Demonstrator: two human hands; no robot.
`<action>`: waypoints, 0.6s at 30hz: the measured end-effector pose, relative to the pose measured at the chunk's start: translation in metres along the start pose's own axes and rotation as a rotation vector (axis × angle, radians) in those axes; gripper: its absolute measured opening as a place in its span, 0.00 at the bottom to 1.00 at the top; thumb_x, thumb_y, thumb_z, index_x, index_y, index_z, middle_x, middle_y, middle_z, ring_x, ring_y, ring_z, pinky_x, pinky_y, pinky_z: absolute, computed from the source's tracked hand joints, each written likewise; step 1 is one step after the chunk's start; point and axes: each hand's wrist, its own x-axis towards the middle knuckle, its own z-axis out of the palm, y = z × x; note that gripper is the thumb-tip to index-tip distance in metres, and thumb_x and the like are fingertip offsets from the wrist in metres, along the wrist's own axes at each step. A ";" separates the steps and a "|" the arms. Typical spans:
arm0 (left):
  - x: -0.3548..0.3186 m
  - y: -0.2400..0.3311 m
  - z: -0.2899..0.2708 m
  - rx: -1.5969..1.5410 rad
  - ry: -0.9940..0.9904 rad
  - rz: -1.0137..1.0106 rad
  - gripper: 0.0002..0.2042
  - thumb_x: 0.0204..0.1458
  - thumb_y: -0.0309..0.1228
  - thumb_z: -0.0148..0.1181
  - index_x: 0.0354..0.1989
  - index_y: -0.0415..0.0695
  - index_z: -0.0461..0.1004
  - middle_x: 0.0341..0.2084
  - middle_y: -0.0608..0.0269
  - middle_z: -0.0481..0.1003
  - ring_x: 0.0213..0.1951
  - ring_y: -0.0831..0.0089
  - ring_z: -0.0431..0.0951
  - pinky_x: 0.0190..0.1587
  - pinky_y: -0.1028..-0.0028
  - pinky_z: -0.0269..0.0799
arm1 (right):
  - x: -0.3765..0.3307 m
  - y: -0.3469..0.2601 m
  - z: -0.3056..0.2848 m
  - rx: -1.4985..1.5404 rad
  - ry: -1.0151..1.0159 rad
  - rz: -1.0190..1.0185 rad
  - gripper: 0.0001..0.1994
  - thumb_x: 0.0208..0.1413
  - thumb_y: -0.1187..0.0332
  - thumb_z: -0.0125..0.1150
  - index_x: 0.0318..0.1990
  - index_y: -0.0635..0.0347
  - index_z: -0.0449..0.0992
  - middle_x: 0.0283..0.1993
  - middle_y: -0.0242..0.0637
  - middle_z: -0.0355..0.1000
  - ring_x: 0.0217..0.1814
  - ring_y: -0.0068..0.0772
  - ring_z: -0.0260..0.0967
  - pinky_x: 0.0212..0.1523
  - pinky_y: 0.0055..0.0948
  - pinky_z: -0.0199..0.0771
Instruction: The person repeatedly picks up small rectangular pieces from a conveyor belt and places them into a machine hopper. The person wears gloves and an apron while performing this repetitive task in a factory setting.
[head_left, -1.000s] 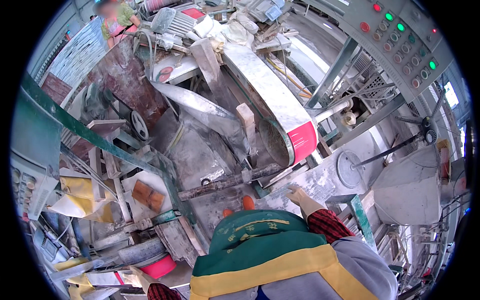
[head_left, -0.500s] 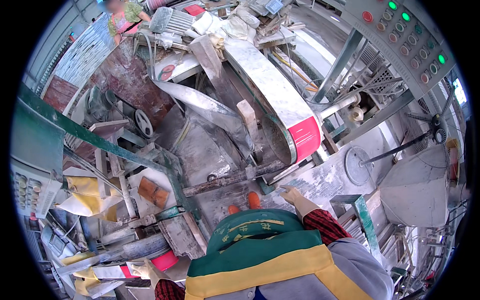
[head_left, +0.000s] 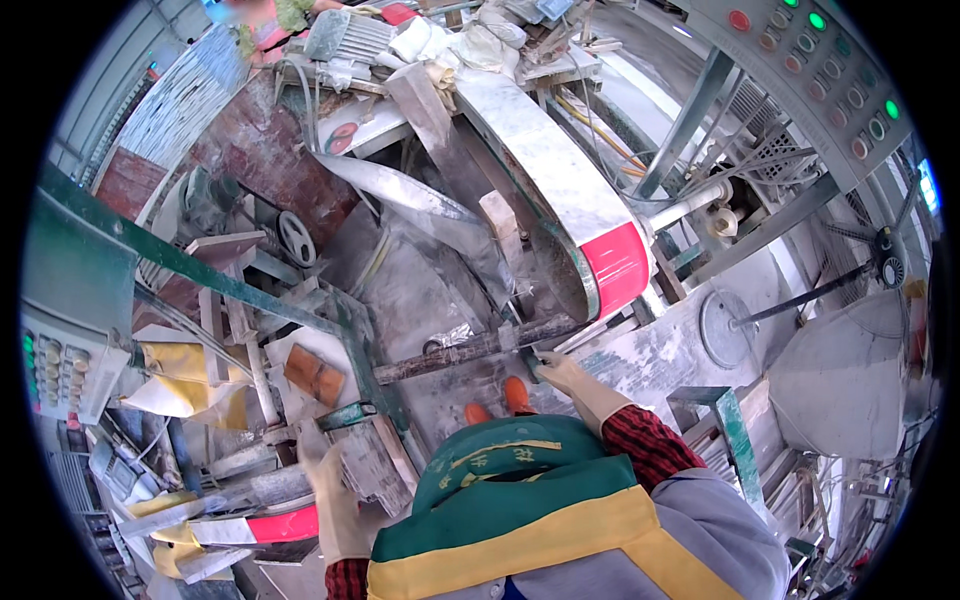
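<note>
Both my hands wear pale cream gloves, with red-and-black checked cuffs behind them. My left hand [head_left: 322, 470] is raised at the lower left, fingers stretched upward and holding nothing that I can see. It is beside a weathered wooden block [head_left: 375, 462] and in front of a long bar with a red-and-white end [head_left: 285, 525]. My right hand [head_left: 562, 374] reaches forward with its fingers apart, beside a small green metal end piece [head_left: 533, 366]; whether it touches it I cannot tell. Just beyond lies a rough, dirty bar [head_left: 465, 350]. I wear a green and yellow apron [head_left: 500, 520].
A long white guard with a red end [head_left: 615, 265] lies ahead. Button panels stand at the upper right [head_left: 800, 75] and left [head_left: 65, 370]. A green beam [head_left: 200, 265] crosses the left. A round metal base [head_left: 725, 328] is at right. Another person [head_left: 270, 28] stands far left.
My left hand has moved up and right, away from the red-and-white bar. My right hand has shifted slightly left and forward to the green end piece. The view has tilted a little.
</note>
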 end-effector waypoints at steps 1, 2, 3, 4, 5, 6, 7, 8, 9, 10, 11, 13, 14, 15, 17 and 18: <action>-0.012 0.010 0.024 0.017 -0.143 0.123 0.38 0.35 0.10 0.54 0.62 0.41 0.55 0.61 0.56 0.57 0.60 0.66 0.59 0.61 0.69 0.56 | 0.001 -0.036 0.009 0.034 -0.045 -0.008 0.26 0.47 0.63 0.56 0.56 0.61 0.68 0.36 0.43 0.75 0.36 0.28 0.73 0.36 0.26 0.72; -0.023 0.028 0.058 0.047 -0.344 0.192 0.38 0.34 0.12 0.56 0.61 0.41 0.56 0.61 0.55 0.57 0.61 0.66 0.58 0.62 0.71 0.53 | 0.002 -0.067 0.018 0.194 -0.114 -0.020 0.26 0.48 0.62 0.56 0.57 0.59 0.66 0.37 0.43 0.75 0.37 0.29 0.73 0.39 0.26 0.72; -0.022 0.029 0.084 0.141 -0.440 0.307 0.38 0.33 0.12 0.57 0.61 0.41 0.56 0.61 0.55 0.57 0.61 0.65 0.58 0.62 0.71 0.53 | 0.001 -0.099 0.027 0.356 -0.182 -0.032 0.27 0.49 0.62 0.57 0.58 0.57 0.65 0.39 0.44 0.75 0.39 0.30 0.74 0.41 0.27 0.73; -0.021 0.029 0.107 0.235 -0.531 0.420 0.39 0.32 0.13 0.58 0.60 0.40 0.56 0.61 0.55 0.57 0.62 0.65 0.57 0.63 0.71 0.52 | -0.009 -0.138 0.035 0.548 -0.269 -0.025 0.27 0.53 0.62 0.56 0.61 0.56 0.61 0.41 0.41 0.74 0.39 0.28 0.73 0.41 0.26 0.72; -0.036 0.043 0.136 0.376 -0.562 0.617 0.39 0.31 0.15 0.61 0.60 0.39 0.57 0.61 0.52 0.56 0.62 0.62 0.57 0.63 0.71 0.52 | -0.023 -0.176 0.037 0.743 -0.345 -0.013 0.28 0.56 0.62 0.55 0.63 0.55 0.57 0.43 0.39 0.73 0.40 0.26 0.72 0.41 0.26 0.71; -0.040 0.050 0.153 0.578 -0.558 0.879 0.39 0.31 0.17 0.64 0.59 0.38 0.58 0.61 0.46 0.55 0.63 0.58 0.56 0.63 0.69 0.51 | -0.044 -0.217 0.036 0.789 -0.388 0.008 0.29 0.56 0.63 0.56 0.64 0.56 0.54 0.46 0.40 0.71 0.43 0.26 0.71 0.45 0.26 0.70; -0.052 0.060 0.173 0.583 -0.644 0.974 0.38 0.32 0.19 0.65 0.58 0.37 0.59 0.61 0.42 0.54 0.64 0.54 0.54 0.64 0.68 0.50 | -0.056 -0.242 0.035 0.840 -0.420 0.029 0.31 0.56 0.63 0.57 0.65 0.57 0.52 0.49 0.40 0.70 0.47 0.26 0.70 0.48 0.26 0.68; -0.062 0.069 0.186 0.619 -0.703 1.027 0.37 0.33 0.20 0.66 0.58 0.37 0.59 0.61 0.42 0.54 0.64 0.53 0.53 0.64 0.67 0.50 | -0.052 -0.243 0.040 0.823 -0.305 -0.078 0.33 0.55 0.66 0.58 0.65 0.58 0.50 0.50 0.41 0.69 0.48 0.28 0.69 0.49 0.27 0.68; -0.068 0.075 0.192 0.654 -0.761 1.081 0.37 0.34 0.21 0.66 0.58 0.37 0.60 0.61 0.41 0.54 0.64 0.52 0.53 0.64 0.67 0.50 | -0.045 -0.240 0.045 0.802 -0.189 -0.185 0.34 0.53 0.69 0.59 0.65 0.60 0.49 0.51 0.42 0.68 0.49 0.30 0.69 0.50 0.28 0.68; -0.070 0.081 0.191 0.598 -0.818 1.056 0.36 0.35 0.23 0.67 0.58 0.37 0.60 0.61 0.42 0.54 0.64 0.53 0.53 0.64 0.67 0.50 | -0.042 -0.241 0.047 0.777 -0.075 -0.286 0.35 0.52 0.71 0.60 0.65 0.62 0.48 0.52 0.43 0.68 0.50 0.32 0.68 0.51 0.28 0.68; -0.071 0.086 0.190 0.541 -0.870 1.030 0.36 0.36 0.25 0.68 0.58 0.38 0.60 0.62 0.43 0.54 0.64 0.54 0.53 0.64 0.67 0.50 | -0.041 -0.239 0.043 0.780 0.024 -0.328 0.36 0.51 0.73 0.60 0.65 0.62 0.48 0.53 0.43 0.67 0.52 0.33 0.67 0.53 0.29 0.67; -0.065 0.089 0.181 0.541 -0.872 1.017 0.35 0.38 0.26 0.68 0.58 0.38 0.60 0.61 0.43 0.55 0.64 0.55 0.53 0.64 0.67 0.50 | -0.039 -0.235 0.023 0.778 0.215 -0.409 0.36 0.49 0.77 0.58 0.66 0.61 0.47 0.54 0.43 0.66 0.55 0.35 0.65 0.57 0.31 0.64; -0.054 0.089 0.169 0.599 -0.831 1.031 0.34 0.39 0.26 0.67 0.58 0.38 0.60 0.61 0.43 0.56 0.64 0.54 0.54 0.64 0.66 0.50 | -0.033 -0.227 0.009 0.801 0.335 -0.420 0.36 0.49 0.78 0.57 0.66 0.62 0.46 0.56 0.44 0.65 0.56 0.36 0.64 0.58 0.31 0.63; -0.042 0.088 0.154 0.656 -0.788 1.043 0.34 0.40 0.26 0.66 0.59 0.38 0.60 0.60 0.42 0.57 0.64 0.53 0.54 0.64 0.66 0.50 | -0.024 -0.214 -0.008 0.820 0.454 -0.430 0.36 0.49 0.80 0.56 0.66 0.62 0.46 0.57 0.44 0.64 0.57 0.37 0.63 0.59 0.32 0.62; -0.013 0.077 0.109 0.828 -0.563 0.991 0.32 0.42 0.26 0.64 0.58 0.40 0.61 0.59 0.45 0.59 0.63 0.55 0.56 0.64 0.65 0.50 | -0.006 -0.185 -0.048 0.764 0.649 -0.365 0.37 0.48 0.80 0.56 0.66 0.59 0.46 0.58 0.46 0.63 0.57 0.39 0.63 0.59 0.32 0.61; 0.017 0.056 0.072 0.797 -0.471 0.882 0.29 0.43 0.26 0.63 0.57 0.41 0.62 0.58 0.46 0.61 0.61 0.55 0.59 0.63 0.66 0.52 | -0.005 -0.185 -0.065 0.769 0.738 -0.288 0.37 0.47 0.82 0.55 0.65 0.58 0.48 0.58 0.45 0.62 0.57 0.39 0.63 0.57 0.34 0.64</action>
